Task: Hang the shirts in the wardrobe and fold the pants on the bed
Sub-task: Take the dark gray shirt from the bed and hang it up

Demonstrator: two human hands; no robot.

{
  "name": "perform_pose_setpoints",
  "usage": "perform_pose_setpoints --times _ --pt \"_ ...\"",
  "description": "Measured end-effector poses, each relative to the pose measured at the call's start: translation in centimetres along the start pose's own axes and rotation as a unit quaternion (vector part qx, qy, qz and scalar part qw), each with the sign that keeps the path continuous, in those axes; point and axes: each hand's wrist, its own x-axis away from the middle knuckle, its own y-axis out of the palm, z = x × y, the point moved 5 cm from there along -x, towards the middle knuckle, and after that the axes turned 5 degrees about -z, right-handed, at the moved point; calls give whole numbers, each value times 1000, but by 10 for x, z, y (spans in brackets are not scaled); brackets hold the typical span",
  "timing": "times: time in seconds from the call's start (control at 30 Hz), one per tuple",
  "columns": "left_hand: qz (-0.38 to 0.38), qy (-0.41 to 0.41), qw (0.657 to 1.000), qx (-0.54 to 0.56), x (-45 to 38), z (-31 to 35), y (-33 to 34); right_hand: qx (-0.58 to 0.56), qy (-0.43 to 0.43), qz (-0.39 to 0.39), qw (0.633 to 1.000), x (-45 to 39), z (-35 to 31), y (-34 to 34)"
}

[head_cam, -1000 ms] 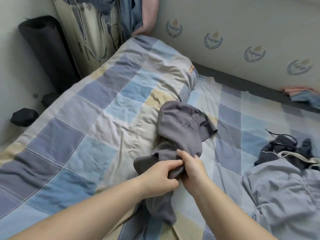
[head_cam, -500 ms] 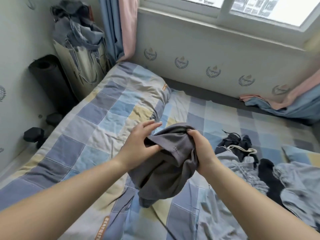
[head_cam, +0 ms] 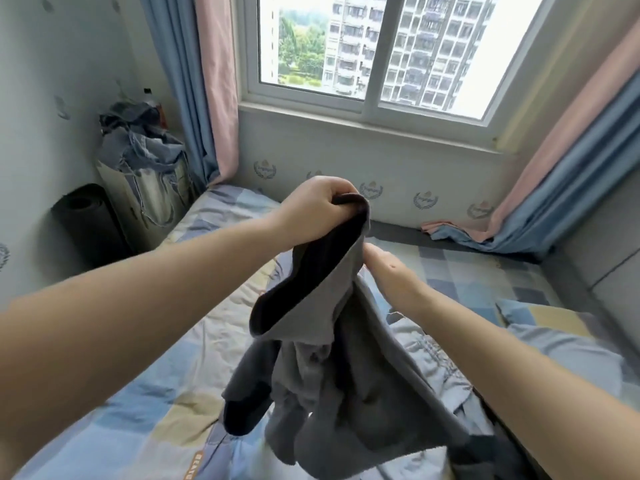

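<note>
A dark grey garment (head_cam: 332,372) hangs in the air above the bed (head_cam: 145,403), its dark inner side showing at the open hem. My left hand (head_cam: 315,206) is raised and clenched on the top edge of the hem. My right hand (head_cam: 391,271) grips the fabric a little lower on the right side. The rest of the garment droops in folds toward the quilt. A light blue-grey garment (head_cam: 429,362) lies crumpled on the bed under my right forearm, partly hidden.
The window (head_cam: 374,46) with pink and blue curtains (head_cam: 568,188) is straight ahead. At the left wall stand a rolled black mat (head_cam: 86,220) and a bag piled with clothes (head_cam: 145,164). A pillow (head_cam: 561,337) lies at the right.
Both hands have lifted the grey garment off the bed and up to chest height. My left hand rose higher, and the view tilted up to the window.
</note>
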Motion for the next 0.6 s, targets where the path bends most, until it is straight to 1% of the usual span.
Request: perform_pose_setpoints --times 0.03,0.07,0.1,0.13,0.17,0.2,0.23,0.27,0.33,0.43,0.53,0.6 --pt "5 3 1000 6 -4 11 -4 -96 2 3 995 6 -6 2" --pt "10 7 1000 8 -7 22 -7 -153 6 -3 988 13 -8 4" --pt "12 9 1000 2 -9 32 -10 -150 0 -20 988 20 -10 7" --pt "8 10 1000 -9 -11 39 -10 -91 -6 -25 995 24 -8 11" --pt "-1 11 1000 -17 -11 44 -9 -5 -7 -27 1000 29 -8 16" --pt "-11 12 1000 -20 -10 48 -8 95 -7 -5 995 31 -9 15" --pt "-17 13 1000 -18 -8 50 -8 175 -10 36 984 31 -13 12" --pt "-19 13 1000 -11 -5 51 -8 211 -12 84 974 32 -19 7" --pt "-15 17 999 26 1 51 -14 171 -34 150 973 32 -32 -2" --pt "-17 34 994 105 13 43 -28 62 -61 211 974 32 -51 -12" --pt "-76 0 973 219 30 15 -34 -16 -69 273 959 32 -70 -18" --pt "-83 -30 968 234 39 -11 -37 -70 -74 312 945 33 -86 -23"
